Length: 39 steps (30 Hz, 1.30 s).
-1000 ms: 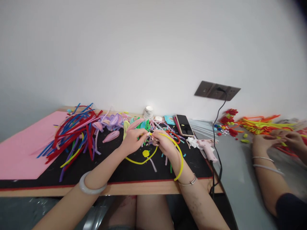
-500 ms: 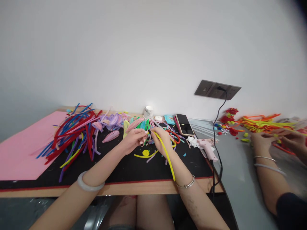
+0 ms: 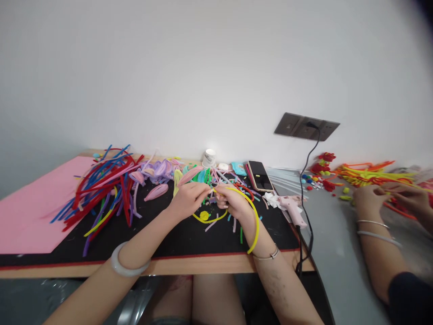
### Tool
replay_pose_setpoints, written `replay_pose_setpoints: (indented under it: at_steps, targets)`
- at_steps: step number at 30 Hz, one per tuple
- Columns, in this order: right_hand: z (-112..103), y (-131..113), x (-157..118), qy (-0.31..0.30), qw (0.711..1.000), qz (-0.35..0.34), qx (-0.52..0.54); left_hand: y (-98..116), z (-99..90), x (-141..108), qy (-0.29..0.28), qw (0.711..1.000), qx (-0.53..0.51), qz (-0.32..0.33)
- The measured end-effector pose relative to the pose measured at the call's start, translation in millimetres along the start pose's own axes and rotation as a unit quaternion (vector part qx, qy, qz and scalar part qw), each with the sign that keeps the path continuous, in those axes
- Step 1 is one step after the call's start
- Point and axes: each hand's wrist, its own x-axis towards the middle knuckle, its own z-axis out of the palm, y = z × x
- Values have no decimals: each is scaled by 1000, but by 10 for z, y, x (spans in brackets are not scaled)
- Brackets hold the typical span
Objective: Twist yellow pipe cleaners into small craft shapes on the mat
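Observation:
A yellow pipe cleaner loops over the back of my right hand, its long end hanging beside the wrist. My right hand has its fingers curled, pinching the stem near its tip. My left hand shows its back, with thumb and forefinger closed at that same tip. The fingertips of both hands nearly meet, and the exact end between them is hidden. Below them on the black mat lies a small yellow coil, beside a curved yellow stem.
Red and blue pipe cleaners pile up at left on pink card. Behind my hands are pastel loops, a white cup and a phone. A pink glue gun lies right, near a co-worker's hands.
Both hands have turned, the left now back upward and the right with curled fingers showing. The yellow pipe cleaner has swung rightward into a wider bow over the right wrist.

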Motion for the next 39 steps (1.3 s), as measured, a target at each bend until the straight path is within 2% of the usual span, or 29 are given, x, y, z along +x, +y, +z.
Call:
replay_pose_setpoints:
  at_steps: [1, 3, 5, 9, 12, 16, 20, 24, 26, 28, 29, 32, 35, 37, 39]
  targets:
    - [-1, 1, 1, 5, 1000, -21, -7, 2, 9, 1, 2, 1000, -9, -10]
    - [1, -15, -6, 39, 993, -90, -68, 13, 13, 16, -9, 995, -63, -71]
    - [8, -50, -24, 85, 968, -164, -169, 23, 2, 39, -24, 976, -156, -153]
    - [27, -109, -65, 130, 896, -263, -332, 5, -5, 65, -22, 902, -352, -251]
    - [41, -95, -72, 109, 853, -313, -403, -29, 26, 49, -39, 834, -460, -301]
    - [37, -45, -57, 90, 802, -360, -469, -59, 55, 20, -93, 761, -535, -356]
    - [22, -38, -54, 82, 778, -377, -496, -69, 33, 12, -131, 708, -582, -378]
    - [40, -52, -61, 79, 784, -379, -485, -85, 14, 9, -143, 681, -609, -381]
    - [59, -59, -65, 87, 802, -364, -465, -93, 14, 10, -143, 686, -603, -381]
    - [77, -71, -68, 90, 838, -333, -422, -92, 15, 18, -140, 715, -578, -367]
    - [83, -78, -69, 89, 862, -310, -392, -87, 13, 24, -135, 743, -553, -353]
    - [83, -90, -63, 77, 927, -229, -287, -49, -6, 43, -112, 855, -421, -280]
    - [58, -60, -35, 62, 972, -149, -173, 9, -32, 44, -74, 948, -245, -190]
    - [34, -22, -10, 47, 988, -109, -101, 43, -41, 36, -40, 982, -138, -120]
    - [12, 7, 6, 39, 993, -97, -62, 63, -42, 29, -8, 995, -71, -65]
